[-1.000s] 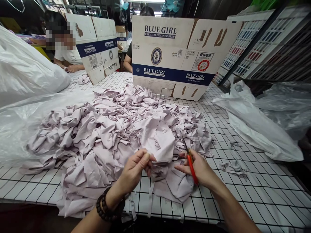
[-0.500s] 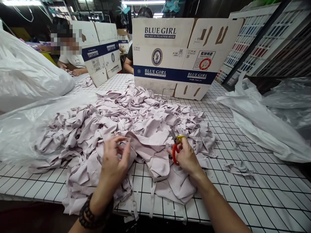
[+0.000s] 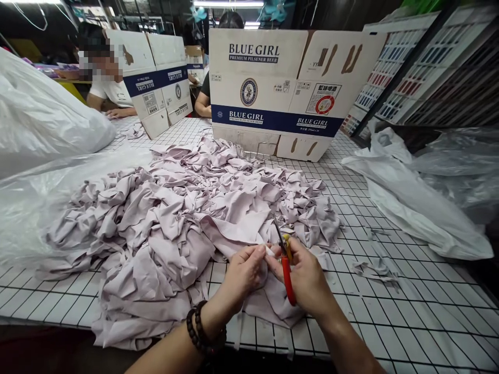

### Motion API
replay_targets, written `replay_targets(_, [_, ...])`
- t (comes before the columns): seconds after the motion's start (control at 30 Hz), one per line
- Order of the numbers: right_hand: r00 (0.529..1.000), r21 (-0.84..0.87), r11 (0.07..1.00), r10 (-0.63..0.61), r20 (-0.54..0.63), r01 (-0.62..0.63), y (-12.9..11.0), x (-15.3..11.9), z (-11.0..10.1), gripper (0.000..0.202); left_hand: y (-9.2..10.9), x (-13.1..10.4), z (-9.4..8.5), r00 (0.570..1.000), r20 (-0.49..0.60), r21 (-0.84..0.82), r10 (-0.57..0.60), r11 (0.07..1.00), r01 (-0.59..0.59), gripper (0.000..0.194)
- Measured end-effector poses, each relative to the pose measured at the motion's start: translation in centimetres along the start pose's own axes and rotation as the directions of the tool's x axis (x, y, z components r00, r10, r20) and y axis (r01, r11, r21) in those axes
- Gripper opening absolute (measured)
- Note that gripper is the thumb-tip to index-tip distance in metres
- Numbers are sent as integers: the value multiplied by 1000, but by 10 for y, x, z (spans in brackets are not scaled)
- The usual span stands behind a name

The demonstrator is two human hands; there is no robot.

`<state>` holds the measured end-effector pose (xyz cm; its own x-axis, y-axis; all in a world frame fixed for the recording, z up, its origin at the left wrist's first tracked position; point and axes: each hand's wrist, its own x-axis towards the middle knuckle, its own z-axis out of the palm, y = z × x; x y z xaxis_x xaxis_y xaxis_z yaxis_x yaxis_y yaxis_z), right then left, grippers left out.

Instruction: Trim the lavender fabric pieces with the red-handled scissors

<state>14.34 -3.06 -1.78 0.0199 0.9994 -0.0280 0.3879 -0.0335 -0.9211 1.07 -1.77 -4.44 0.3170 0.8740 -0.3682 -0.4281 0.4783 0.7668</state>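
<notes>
A large heap of pale lilac fabric pieces (image 3: 167, 208) spreads over the grid-patterned table (image 3: 370, 322). My left hand (image 3: 245, 272), with a dark bead bracelet at the wrist, pinches the edge of one fabric piece (image 3: 230, 234) at the front of the heap. Close beside it, my right hand (image 3: 306, 278) grips scissors (image 3: 287, 275) with a red and a yellow handle, blades pointing up and away. The right thumb and fingertip also meet at the same fabric edge, near the left fingertips. Another fabric piece (image 3: 271, 306) lies below both hands.
Cardboard boxes (image 3: 288, 93) stand across the far side, with a second box (image 3: 156, 83) to the left. Clear plastic bags (image 3: 50, 109) lie at left and a white bag (image 3: 421, 202) at right. Fabric scraps (image 3: 376, 271) lie at right. A person (image 3: 113, 93) sits at far left.
My left hand has moved right and down from the heap to pinch the fabric beside my right hand. My right hand has lowered slightly, and the scissors now point more upright.
</notes>
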Motion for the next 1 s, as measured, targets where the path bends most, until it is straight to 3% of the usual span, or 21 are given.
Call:
replay_targets(0.07, [999,32,999,14,45,-15,3,-8,7,21,1,-2,0,998,26,-43,-58,997,59,53])
replay_targets(0.13, [995,66,997,21,93,-28,7,-11,9,21,3,-4,-3,999,-17,-9,-43,999,43,55])
replay_targets(0.23, [998,183,983,-18,59,7,12,-7,3,23,9,-10,-12,992,-89,149,84,986,-70,54])
replay_targets(0.3, [998,258,964,-61,-15,62,13,1,-3,24,14,-15,-18,983,-79,248,163,959,-139,51])
replay_targets(0.37, [995,301,948,-104,-11,102,10,10,-3,25,19,-20,-22,977,-47,299,208,936,-185,50])
replay_targets(0.53, [963,436,891,-215,161,126,5,31,29,20,29,-26,-24,981,20,245,193,950,-192,49])
replay_targets(0.63, [968,471,873,-213,134,127,6,40,47,25,32,-27,-28,982,41,233,184,954,-189,46])
replay_targets(0.73, [976,473,872,-192,101,123,6,45,52,24,34,-27,-35,971,45,294,236,925,-239,40])
replay_targets(0.8, [978,465,878,-183,101,117,4,45,50,24,34,-27,-39,923,36,416,383,834,-362,35])
replay_targets(0.87, [979,453,885,-175,107,109,2,44,48,24,35,-27,-40,824,25,559,566,675,-481,30])
replay_targets(0.93, [981,440,892,-163,101,103,0,43,48,25,37,-26,-38,738,28,639,674,556,-531,29])
replay_targets(1.0, [984,428,898,-151,95,97,0,43,49,26,38,-25,-37,732,77,622,677,541,-566,29])
